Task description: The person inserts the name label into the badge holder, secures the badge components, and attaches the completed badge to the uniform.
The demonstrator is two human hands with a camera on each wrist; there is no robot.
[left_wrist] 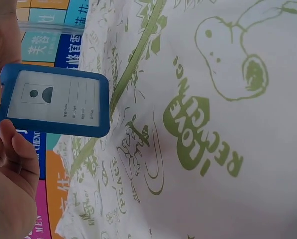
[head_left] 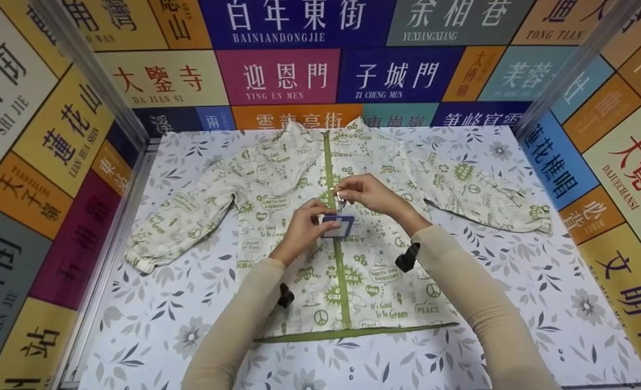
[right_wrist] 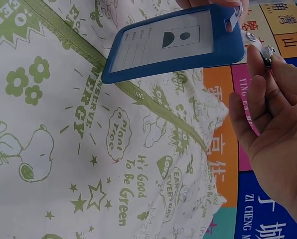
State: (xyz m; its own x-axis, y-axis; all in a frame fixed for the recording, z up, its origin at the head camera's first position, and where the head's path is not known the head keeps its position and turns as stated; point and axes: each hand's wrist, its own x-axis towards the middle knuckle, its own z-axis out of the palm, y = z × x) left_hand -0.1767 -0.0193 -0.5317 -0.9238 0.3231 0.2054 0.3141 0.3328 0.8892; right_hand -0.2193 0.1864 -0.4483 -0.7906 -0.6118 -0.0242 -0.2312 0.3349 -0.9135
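My left hand [head_left: 305,227] pinches a blue-framed ID badge holder [left_wrist: 56,99] near its slotted end. The badge's insert card [right_wrist: 161,40] shows a portrait icon and printed lines. A clear strap with a snap button [right_wrist: 251,38] runs through the slot. At its other end my right hand [head_left: 372,194] pinches a small metal clip [right_wrist: 267,56] between thumb and forefinger. Both hands are over the chest of a white jacket [head_left: 277,244] with green print, spread front up, its green zipper [head_left: 338,271] running down the middle.
The jacket's sleeves [head_left: 185,211] spread out to both sides on a table covered in a floral cloth [head_left: 190,336]. Colourful panels with Chinese lettering [head_left: 282,76] stand at the back and both sides. A dark band [head_left: 407,257] sits on each forearm.
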